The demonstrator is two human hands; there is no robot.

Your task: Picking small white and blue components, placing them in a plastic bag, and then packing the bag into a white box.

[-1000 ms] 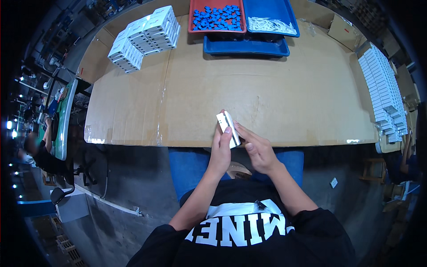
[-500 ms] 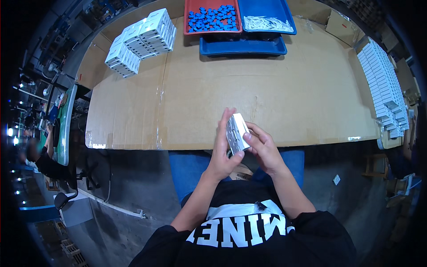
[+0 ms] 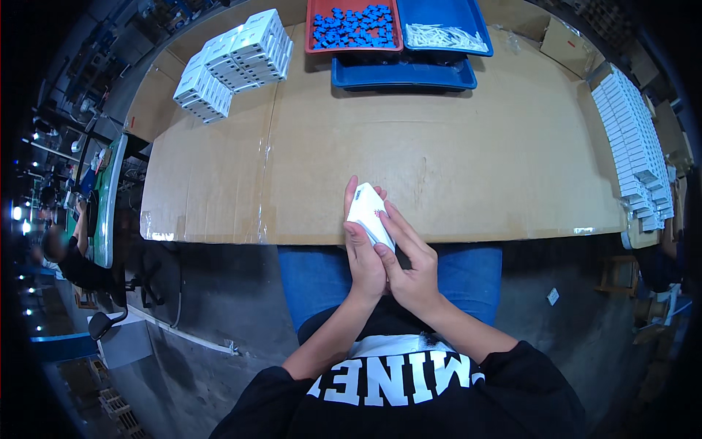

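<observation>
A small white rectangular plastic case (image 3: 366, 211) is between my two hands, near the table's front edge, with its smooth face up. A dark slot shows at its far end and a small coloured mark on its right side. My left hand (image 3: 365, 263) cups it from the left and below, thumb along its near edge. My right hand (image 3: 414, 268) closes on it from the right, fingers over its right side and thumb at the near corner. The underside of the case is hidden.
Stacks of white cases stand at the back left (image 3: 238, 58) and far right (image 3: 632, 139) of the cardboard-covered table (image 3: 439, 175). At the back are a red tray (image 3: 354, 49) of blue parts, a blue tray (image 3: 485, 36) of white sticks and another blue tray (image 3: 402, 77).
The case has been turned over: its grooved face was visible, and now the smooth white face shows. My right hand has moved in closer to my left.
</observation>
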